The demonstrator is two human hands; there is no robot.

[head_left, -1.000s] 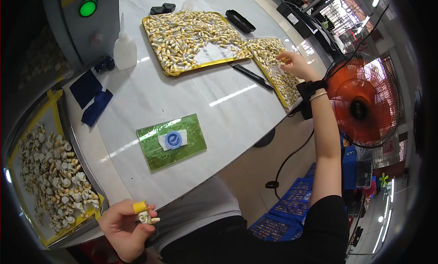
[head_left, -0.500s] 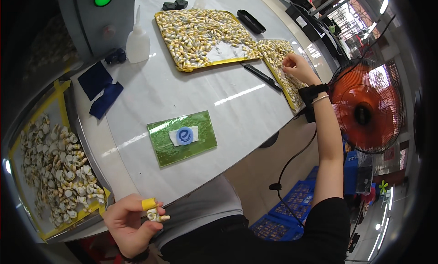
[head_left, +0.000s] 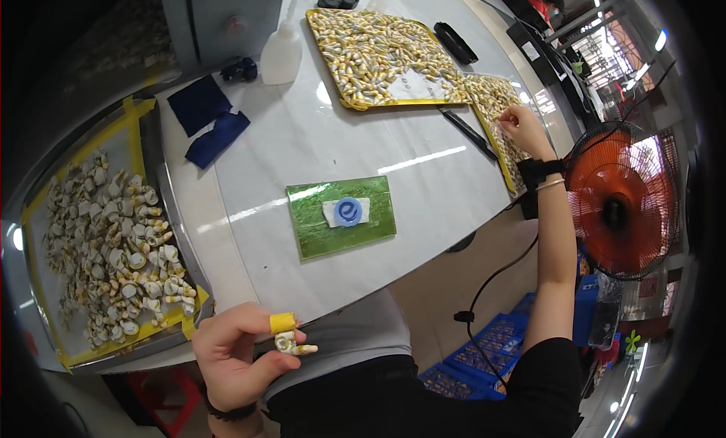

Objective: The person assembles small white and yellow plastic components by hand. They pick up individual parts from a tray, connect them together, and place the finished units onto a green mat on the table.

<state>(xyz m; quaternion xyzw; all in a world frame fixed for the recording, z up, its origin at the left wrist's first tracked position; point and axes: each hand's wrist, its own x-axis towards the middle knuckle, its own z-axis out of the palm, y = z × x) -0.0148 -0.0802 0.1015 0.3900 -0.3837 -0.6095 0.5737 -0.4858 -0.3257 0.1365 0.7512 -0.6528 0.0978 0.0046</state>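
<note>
My left hand is at the table's near edge, pinching a small white ceramic-looking piece with a yellowish tip between thumb and fingers. Yellow tape wraps one of its fingertips. My right hand reaches to the right side, its fingers curled together at a narrow tray of small yellow-and-white pieces. Whether anything is between those fingers is hidden. Between the hands lies a green rectangular slab, bearing a white pad and a round blue piece with a curled groove.
A larger tray of similar small pieces is at the back, with a black-handled tool beside it. At left stand a tray of white pieces, blue cloths and a squeeze bottle. An orange fan stands at right.
The view has shifted, so the table scene sits further right. My left hand still pinches the white piece; my right hand stays at the narrow tray with its fingers drawn closer together.
</note>
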